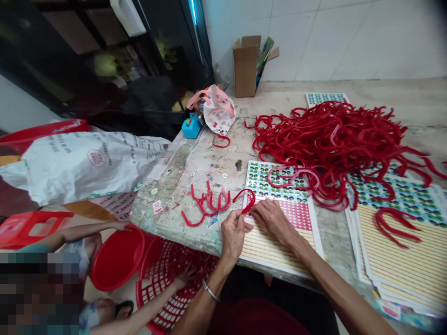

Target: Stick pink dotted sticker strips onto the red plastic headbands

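My left hand point(233, 235) and my right hand point(270, 218) meet at the table's near edge, both pinching one end of a curved red plastic band point(248, 197). Under them lies a sticker sheet point(279, 223) with rows of eye stickers and red strips. A small pile of red bands point(206, 204) lies just left of my hands. A big heap of red bands point(331, 139) covers the table's right half.
More sticker sheets point(405, 251) lie at the right with a loose red band point(394, 223). A cardboard box point(246, 65), a patterned plastic bag point(218, 111) and a blue item point(191, 125) stand at the back. Another person's arms reach a red basin point(117, 258) and red basket point(167, 279) below left.
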Demonstrator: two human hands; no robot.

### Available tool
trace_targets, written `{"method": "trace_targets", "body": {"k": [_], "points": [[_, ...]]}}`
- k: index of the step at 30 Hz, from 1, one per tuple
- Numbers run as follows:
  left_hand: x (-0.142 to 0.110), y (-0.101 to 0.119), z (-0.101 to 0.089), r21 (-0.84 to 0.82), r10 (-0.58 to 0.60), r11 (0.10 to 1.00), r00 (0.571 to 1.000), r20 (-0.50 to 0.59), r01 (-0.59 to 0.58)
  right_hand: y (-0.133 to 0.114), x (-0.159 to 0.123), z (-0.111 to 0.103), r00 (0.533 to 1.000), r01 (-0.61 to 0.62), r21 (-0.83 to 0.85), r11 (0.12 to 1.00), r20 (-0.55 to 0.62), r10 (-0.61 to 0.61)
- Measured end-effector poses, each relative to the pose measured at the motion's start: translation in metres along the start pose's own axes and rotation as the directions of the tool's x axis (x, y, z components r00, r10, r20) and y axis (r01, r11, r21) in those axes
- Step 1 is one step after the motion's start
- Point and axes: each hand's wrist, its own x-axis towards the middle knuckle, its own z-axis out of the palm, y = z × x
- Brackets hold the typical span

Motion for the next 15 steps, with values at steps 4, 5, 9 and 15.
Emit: {"method": "trace_targets", "body": {"k": [4, 5, 9, 15], "points": [[0.0005, -0.0008, 0.0001, -0.001, 0.006, 1.000, 1.000, 0.000, -0.006, -0.0019, 0.0010, 0.0003, 1.000, 0.002, 0.002, 1.000, 0.005, -0.003], [0.0008, -0.0009, 0.0002, -0.006, 0.008, 1.000, 1.000, 0.002, -0.008, -0.0024, 0.0012, 0.0006, 1.000, 0.005, 0.007, 1.000, 0.006, -0.005], [0.0015, -0.0012, 0.0013, -0.035, 0.008, 0.999, 1.000, 0.010, -0.007, -0.0037, 0.0016, 0.0034, 1.000, 0.016, 0.027, 1.000, 0.007, -0.016], [0.0017, -0.0035, 0.0017, -0.048, 0.009, 0.999, 1.000, 0.023, -0.008, 0.0007, -0.0019, 0.0064, 0.999, -0.035, 0.016, 0.999, -0.035, 0.036]]}}
